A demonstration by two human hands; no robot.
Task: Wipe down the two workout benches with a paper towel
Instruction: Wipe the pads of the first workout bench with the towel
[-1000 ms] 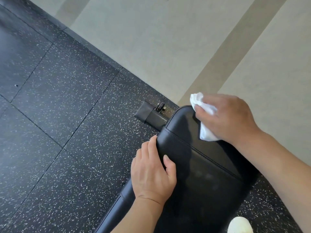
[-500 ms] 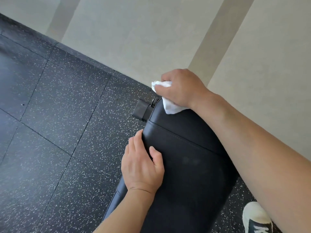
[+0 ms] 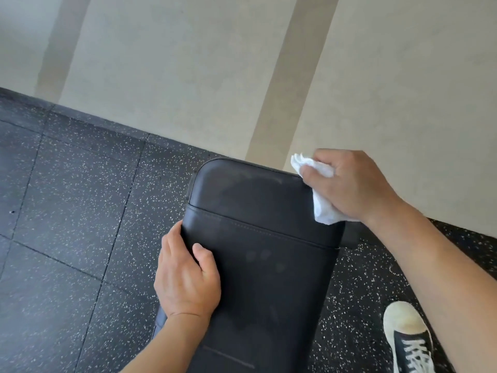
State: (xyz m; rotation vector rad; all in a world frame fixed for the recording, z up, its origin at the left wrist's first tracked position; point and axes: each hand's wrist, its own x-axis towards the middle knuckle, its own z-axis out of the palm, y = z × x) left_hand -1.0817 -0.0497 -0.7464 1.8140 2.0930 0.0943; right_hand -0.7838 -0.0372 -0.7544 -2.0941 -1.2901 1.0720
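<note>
A black padded workout bench [image 3: 258,254] runs from the bottom middle up to the wall, its rounded far end in the centre. My right hand [image 3: 352,187] grips a crumpled white paper towel [image 3: 321,203] and presses it on the bench's far right corner. My left hand [image 3: 185,275] holds the bench's left edge, thumb on top of the pad and fingers curled over the side. Faint smudges show on the pad between my hands. Only one bench is in view.
The floor [image 3: 67,224] is black rubber tiling with white speckles. A pale wall [image 3: 188,76] with darker vertical stripes stands just behind the bench's end. A black-and-white sneaker [image 3: 408,337] is at the bottom right, beside the bench.
My right hand has carried the paper towel from the bench's far left corner across to its far right corner. My left hand stays on the left edge. The view has shifted.
</note>
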